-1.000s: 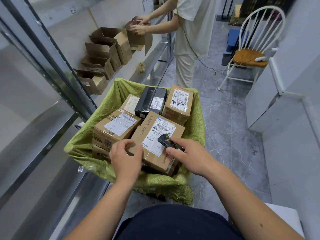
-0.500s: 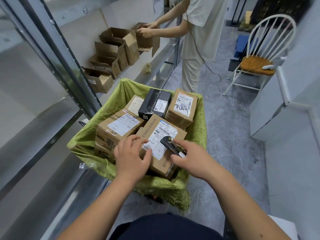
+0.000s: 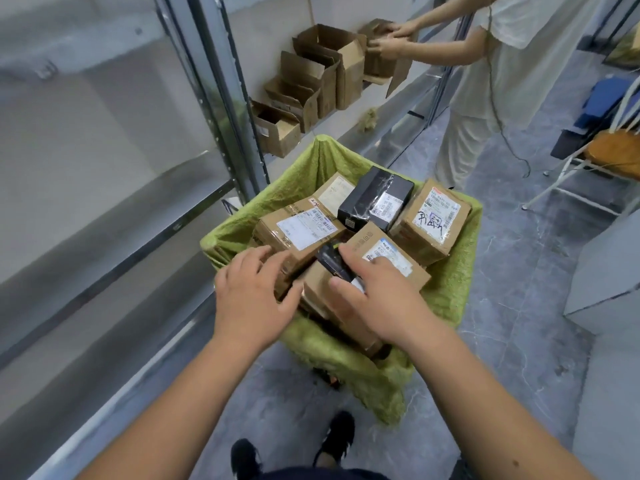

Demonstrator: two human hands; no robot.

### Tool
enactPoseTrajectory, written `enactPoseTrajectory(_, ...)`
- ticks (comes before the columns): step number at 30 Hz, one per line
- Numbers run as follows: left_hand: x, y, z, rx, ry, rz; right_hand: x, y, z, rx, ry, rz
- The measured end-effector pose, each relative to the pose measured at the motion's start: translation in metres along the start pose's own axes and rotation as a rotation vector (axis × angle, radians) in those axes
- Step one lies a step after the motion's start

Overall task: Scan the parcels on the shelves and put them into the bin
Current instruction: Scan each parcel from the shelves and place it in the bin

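Parcels (image 3: 429,221) already crowd the green-lined bin (image 3: 460,271), right hand (image 3: 377,292) gripping the scanner (image 3: 334,263), left hand (image 3: 252,292) spread slack; remaining shelf parcels unseen.

Parcel storeroom: metal shelves (image 3: 221,109), cartons (image 3: 322,67).
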State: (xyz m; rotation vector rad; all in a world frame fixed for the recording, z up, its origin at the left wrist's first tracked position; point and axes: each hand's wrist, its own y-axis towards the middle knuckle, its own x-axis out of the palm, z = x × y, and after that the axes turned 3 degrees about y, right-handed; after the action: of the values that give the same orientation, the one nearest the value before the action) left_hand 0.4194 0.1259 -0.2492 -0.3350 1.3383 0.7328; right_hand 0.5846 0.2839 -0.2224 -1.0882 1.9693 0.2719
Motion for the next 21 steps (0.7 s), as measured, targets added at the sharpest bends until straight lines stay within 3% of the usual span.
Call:
enactPoseTrajectory(7, -0.05, -0.061, -0.08, -0.237, 0.121, 0.009, 0.049, 0.004, -0.098, -0.287, -0.077, -0.154)
enactPoseTrajectory(11, -0.093, -0.122, -0.133, -0.407, 0.183, 0.107, 0.089, -0.019, -0.173, -0.487, -0.161, -0.197)
enactPoseTrajectory(21, -0.204, -0.368, -0.28, -0.9, 0.28, 0.245, 0.239, -0.137, -0.373, -0.898, -0.242, -0.352)
